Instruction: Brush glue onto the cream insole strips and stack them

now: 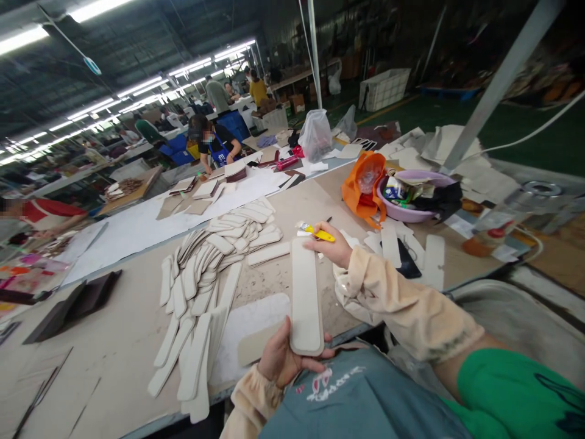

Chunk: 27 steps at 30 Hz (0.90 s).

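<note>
My left hand (286, 356) grips the near end of a long off-white panel (306, 299) with rounded corners, thumb along its edge and fingers beneath. In my right hand (336, 244) is a small brush with a yellow handle (323, 235), held at the panel's far end; its pale tip points left. The fingers of that hand are close to the panel's top edge, and I cannot tell whether they press on it. Left of the panel lies a large heap of similar off-white pieces (219, 244), overlapping in fanned rows. A beige piece (256, 344) lies on a white sheet (242, 314) beside my left hand.
Beyond my right hand are an orange bag (361, 189) and a purple basin (411, 210) full of odds and ends. Dark folded sheets (73, 305) lie on the table's left. A metal post (498, 91) slants at the right. A co-worker (219, 143) sits across.
</note>
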Tool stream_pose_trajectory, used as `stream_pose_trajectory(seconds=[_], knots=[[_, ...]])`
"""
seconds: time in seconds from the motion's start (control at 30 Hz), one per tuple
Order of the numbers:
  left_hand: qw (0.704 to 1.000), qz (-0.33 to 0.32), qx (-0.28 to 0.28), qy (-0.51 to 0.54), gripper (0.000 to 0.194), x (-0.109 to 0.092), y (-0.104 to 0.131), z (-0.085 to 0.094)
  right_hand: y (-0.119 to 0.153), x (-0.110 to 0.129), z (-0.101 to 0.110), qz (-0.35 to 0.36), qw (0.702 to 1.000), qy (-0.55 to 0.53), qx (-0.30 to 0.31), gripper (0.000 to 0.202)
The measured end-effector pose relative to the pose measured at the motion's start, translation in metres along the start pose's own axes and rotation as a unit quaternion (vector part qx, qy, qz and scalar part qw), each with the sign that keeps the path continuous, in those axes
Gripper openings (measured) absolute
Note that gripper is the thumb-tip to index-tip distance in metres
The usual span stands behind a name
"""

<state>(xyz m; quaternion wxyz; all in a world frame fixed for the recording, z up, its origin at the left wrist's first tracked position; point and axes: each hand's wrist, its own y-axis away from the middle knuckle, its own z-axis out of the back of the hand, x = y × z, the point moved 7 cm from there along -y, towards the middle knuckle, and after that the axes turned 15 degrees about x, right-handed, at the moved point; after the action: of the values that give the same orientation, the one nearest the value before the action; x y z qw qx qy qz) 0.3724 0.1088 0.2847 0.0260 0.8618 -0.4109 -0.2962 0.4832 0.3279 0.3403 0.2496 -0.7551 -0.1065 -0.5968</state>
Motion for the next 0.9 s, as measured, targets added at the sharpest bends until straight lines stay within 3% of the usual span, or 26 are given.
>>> stream_pose_trajectory(seconds=[0.07,0.2,0.33,0.5,0.7,0.8,0.9], knots=[[1.000,-0.010,-0.015,-0.001,0.072,0.000,-0.002,0.001,0.001,-0.001,0.005,0.001,1.000,-0.001,-0.007,0.041],[0.989,-0.038,-0.116,-0.080,0.042,0.002,-0.002,0.014,0.003,-0.004,0.009,0.000,1.000,-0.016,0.001,0.039],[0.976,-0.059,-0.179,-0.109,0.037,0.005,0.000,0.019,0.003,-0.003,0.005,-0.018,0.997,-0.074,0.022,0.045],[0.963,-0.098,-0.215,-0.129,0.041,-0.004,0.003,0.021,0.008,0.002,-0.025,0.002,0.984,-0.160,0.076,0.055],[0.949,-0.128,-0.248,-0.146,0.050,-0.018,0.003,0.033,0.024,-0.015,-0.065,0.008,0.978,-0.207,0.015,0.052],[0.950,-0.119,-0.244,-0.152,0.052,-0.020,0.005,0.039,0.020,-0.018,-0.067,0.013,0.983,-0.181,-0.013,0.050],[0.956,-0.086,-0.230,-0.159,0.051,-0.017,0.010,0.047,0.007,-0.017,-0.055,0.027,0.985,-0.168,-0.032,0.049]])
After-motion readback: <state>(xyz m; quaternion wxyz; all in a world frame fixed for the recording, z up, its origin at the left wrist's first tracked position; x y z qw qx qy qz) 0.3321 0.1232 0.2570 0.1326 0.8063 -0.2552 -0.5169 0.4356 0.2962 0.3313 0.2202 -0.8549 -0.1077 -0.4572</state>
